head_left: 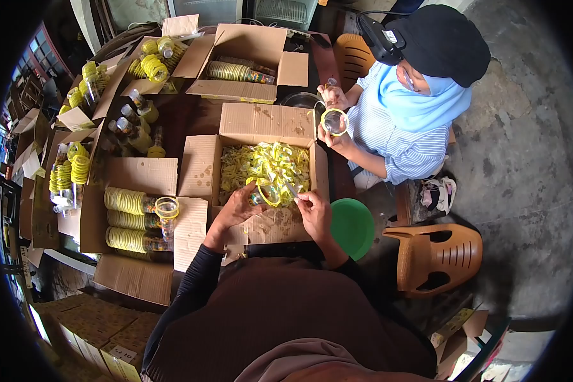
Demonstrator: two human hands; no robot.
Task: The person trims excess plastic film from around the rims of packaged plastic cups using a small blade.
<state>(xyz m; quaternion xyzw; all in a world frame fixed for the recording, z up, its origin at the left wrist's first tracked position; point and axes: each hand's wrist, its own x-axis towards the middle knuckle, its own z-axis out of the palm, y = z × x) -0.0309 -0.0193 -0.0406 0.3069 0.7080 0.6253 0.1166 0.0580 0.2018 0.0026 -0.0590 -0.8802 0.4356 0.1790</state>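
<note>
My left hand (239,207) is wrapped round a clear cup with a yellow rim (269,193), tilted over the near side of an open cardboard box (267,122). Many yellow strips (254,164) fill that box. Just right of the cup, my right hand (312,210) pinches a small pale piece (292,190) that looks like a blade or strip; its exact nature is hard to tell. Left of my hands, a box (140,167) holds rows of stacked yellow-rimmed cups (126,201), with one clear cup (167,210) upright at its right edge.
A co-worker (401,121) at the right holds another yellow-rimmed cup (334,121). A green basin (352,229) and an orange chair (439,260) stand right of my right hand. More boxes of cups (245,41) lie behind and at the left.
</note>
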